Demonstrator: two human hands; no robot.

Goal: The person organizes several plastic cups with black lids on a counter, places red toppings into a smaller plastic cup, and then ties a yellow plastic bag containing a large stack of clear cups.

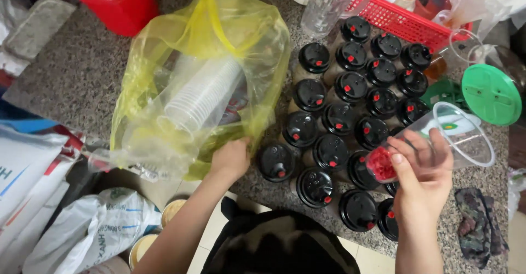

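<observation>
Right hand: the right hand (pixel 422 183) is closed around a clear plastic cup (pixel 438 142), tipped on its side, with red bits at the bottom.
Left hand: the left hand (pixel 231 158) pinches the bottom edge of a big thin yellow plastic bag (pixel 219 27).
In the bag: a long stack of clear plastic cups (pixel 203 96) lies on its side inside it.
Where the cup is: it is up in the air, just over the near right end of the rows of cups.
Done: many brown cups with black lids and small red plugs (pixel 350 87) stand close together in rows on the grey speckled stone desk (pixel 76 71).
Left: the cup in hand has no lid and looks almost empty, and many cups are in the bag, so I think more work waits.
Edges: the nearest lidded cups stand right at the desk's near edge.
Room: a red plastic basket (pixel 405 22) and a round green lid (pixel 490 94) crowd the far right. There is bare desk to the left of the bag.
</observation>
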